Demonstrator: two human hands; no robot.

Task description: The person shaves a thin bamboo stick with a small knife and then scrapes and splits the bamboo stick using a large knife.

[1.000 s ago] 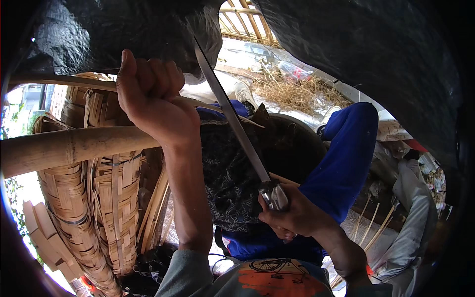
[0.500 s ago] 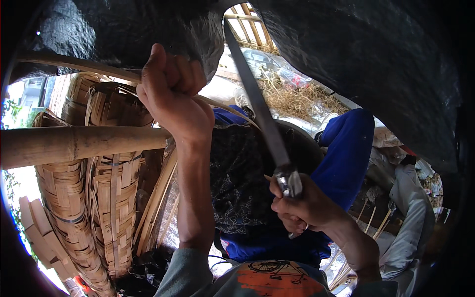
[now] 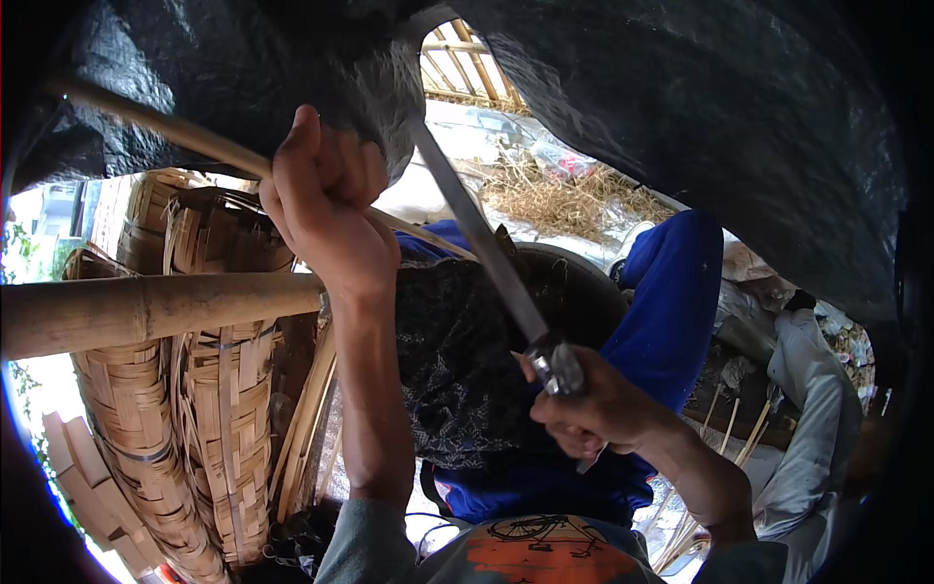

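Note:
My left hand is closed around a long, thin bamboo strip, thumb pointing up. The strip runs from the upper left, through the fist, and down to the right across my lap. Gripped by its handle in my right hand is a long-bladed knife. Its dark blade slants up and to the left, crossing close to the short end of the strip; whether they touch I cannot tell. A dark patterned cloth covers my lap beneath both hands.
A thick bamboo pole juts in from the left. Tall woven bamboo baskets stand behind it. Black plastic sheeting hangs overhead. Dry straw lies ahead on the ground, and another person's grey-clad limb shows at right.
Both hands have shifted slightly left in the picture. The strip's far left end sits higher, and the knife's tip has come lower. Both grips stay the same.

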